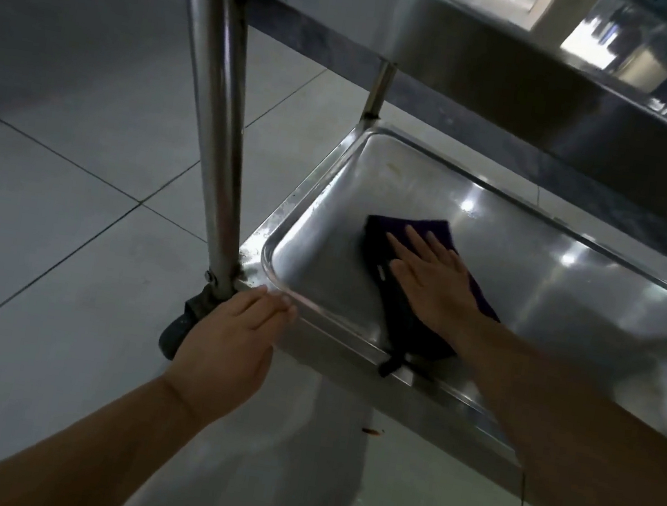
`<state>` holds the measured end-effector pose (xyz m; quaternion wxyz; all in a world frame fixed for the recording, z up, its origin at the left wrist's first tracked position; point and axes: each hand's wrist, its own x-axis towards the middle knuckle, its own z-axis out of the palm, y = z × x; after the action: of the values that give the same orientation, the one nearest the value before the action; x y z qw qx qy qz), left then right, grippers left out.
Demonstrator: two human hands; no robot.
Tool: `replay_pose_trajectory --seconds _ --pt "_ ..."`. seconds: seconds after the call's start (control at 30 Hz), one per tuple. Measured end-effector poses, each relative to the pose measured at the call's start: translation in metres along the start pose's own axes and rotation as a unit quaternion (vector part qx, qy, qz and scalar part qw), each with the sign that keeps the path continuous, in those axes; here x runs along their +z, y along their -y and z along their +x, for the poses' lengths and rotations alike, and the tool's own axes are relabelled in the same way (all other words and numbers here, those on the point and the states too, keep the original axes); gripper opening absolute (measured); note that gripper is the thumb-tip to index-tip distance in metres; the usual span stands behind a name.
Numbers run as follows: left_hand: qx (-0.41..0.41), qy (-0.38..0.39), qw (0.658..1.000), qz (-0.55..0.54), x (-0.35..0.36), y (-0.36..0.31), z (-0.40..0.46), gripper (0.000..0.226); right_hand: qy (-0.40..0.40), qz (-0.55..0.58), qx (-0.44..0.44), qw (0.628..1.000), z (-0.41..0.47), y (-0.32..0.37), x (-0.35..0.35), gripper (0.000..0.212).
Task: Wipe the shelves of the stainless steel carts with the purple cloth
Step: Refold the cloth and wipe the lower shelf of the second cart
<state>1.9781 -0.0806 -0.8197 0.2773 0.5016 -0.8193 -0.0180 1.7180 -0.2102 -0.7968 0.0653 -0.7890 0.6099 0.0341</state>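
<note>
Right hand (434,284) flat on purple cloth (410,306) — bottom shelf (323,251).

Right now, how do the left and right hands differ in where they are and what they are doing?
The left hand rests on the near corner rim of the bottom shelf, by the cart leg; the right hand lies inside the shelf. The left hand touches bare steel; the right hand presses flat on the purple cloth. Both have straight, open fingers and grip nothing.
</note>
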Motion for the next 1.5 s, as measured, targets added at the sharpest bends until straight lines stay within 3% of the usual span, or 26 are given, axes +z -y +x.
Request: replay_pose_trajectory --seconds 0.17,0.33,0.7,0.8,0.93,1.13,1.27,1.5 --pt "-0.022 -0.024 0.998 -0.051 -0.008 0.016 0.016 0.037 -0.041 0.025 0.138 0.989 -0.070 -0.061 0.001 0.046" --pt "-0.057 -0.055 0.997 -0.008 -0.002 0.014 0.012 0.030 -0.038 0.028 0.195 0.980 -0.076 -0.036 0.006 0.048" --pt "0.002 -0.128 0.992 0.010 0.005 0.028 0.016 0.022 -0.032 0.020 -0.073 0.997 0.059 0.126 0.014 0.053" --pt "0.016 -0.129 0.991 0.016 0.006 0.035 0.016 0.023 -0.019 0.018 -0.076 0.997 0.095 0.121 0.004 0.053" --pt "0.045 -0.136 0.989 0.033 0.009 0.041 0.016 0.021 -0.006 0.023 0.003 1.000 0.123 0.085 -0.008 0.053" --pt "0.064 -0.157 0.985 0.039 0.014 0.044 0.016 0.022 -0.025 0.005 0.046 0.999 0.074 0.026 0.001 0.053" --pt "0.056 -0.163 0.985 0.020 0.015 0.043 0.017 0.022 -0.036 -0.014 0.048 0.998 0.047 0.052 0.011 0.053" --pt "0.039 -0.155 0.987 0.025 0.012 0.041 0.016 0.024 -0.045 0.035 -0.058 0.997 0.101 0.138 0.007 0.054"
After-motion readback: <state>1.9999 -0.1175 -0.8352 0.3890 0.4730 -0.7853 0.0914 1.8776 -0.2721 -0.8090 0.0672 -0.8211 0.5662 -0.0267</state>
